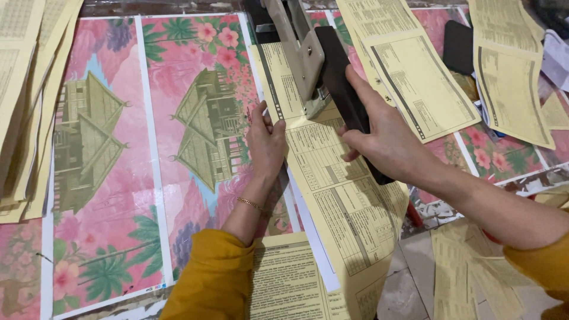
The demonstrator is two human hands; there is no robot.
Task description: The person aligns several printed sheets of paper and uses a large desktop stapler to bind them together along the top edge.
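Left hand: my left hand (267, 142) lies near the middle of the worktop, fingers together and pressed flat on the left edge of the yellow printed sheet (344, 201), pinning it.
Right hand: my right hand (379, 139) is wrapped around the black lever (344, 95) of the long-arm stapler (305, 59), bearing down.
Sheet: it runs from the stapler head at the top-middle of the worktop towards the near edge, over the pink floral poster (118, 178).
Around: yellow sheet stacks (24, 106) along the left edge, loose yellow forms (415, 77) towards the right edge.
Risk: I judge the sheet could skew under the head if my left hand eases off, putting the staple off its fold; my left fingertips sit close to the head.
Hidden: the stapler's base is cut off at the top edge; I cannot see whether a staple has been set.
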